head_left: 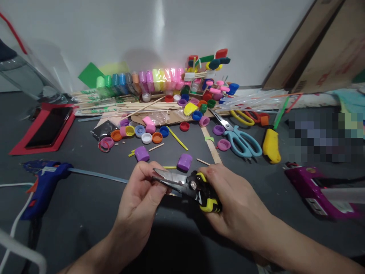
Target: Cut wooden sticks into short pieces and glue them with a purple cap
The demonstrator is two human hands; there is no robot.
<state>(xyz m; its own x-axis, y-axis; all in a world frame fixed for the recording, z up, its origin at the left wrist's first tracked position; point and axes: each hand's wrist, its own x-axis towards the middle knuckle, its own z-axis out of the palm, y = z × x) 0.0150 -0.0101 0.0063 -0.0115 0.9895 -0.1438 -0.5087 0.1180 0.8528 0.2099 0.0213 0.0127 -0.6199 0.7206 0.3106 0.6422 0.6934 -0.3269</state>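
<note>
My right hand (235,199) is wrapped round the black and yellow handles of a pair of snips (179,179). The blades point left and stand slightly apart. At the blade tips, my left hand (139,201) is closed in a pinch, and whatever sits between its fingers is too small or hidden to make out. Just beyond the hands lie two purple bottle caps (184,162), with short yellow straw pieces and a thin wooden stick piece (203,162) near them.
A blue hot glue gun (47,186) lies at left, below a phone (49,127) on red card. Blue-handled scissors (242,140) and a yellow cutter (271,146) are on the right, near a purple device (313,194). Loose caps, skewers and a colourful stick model (209,76) fill the back.
</note>
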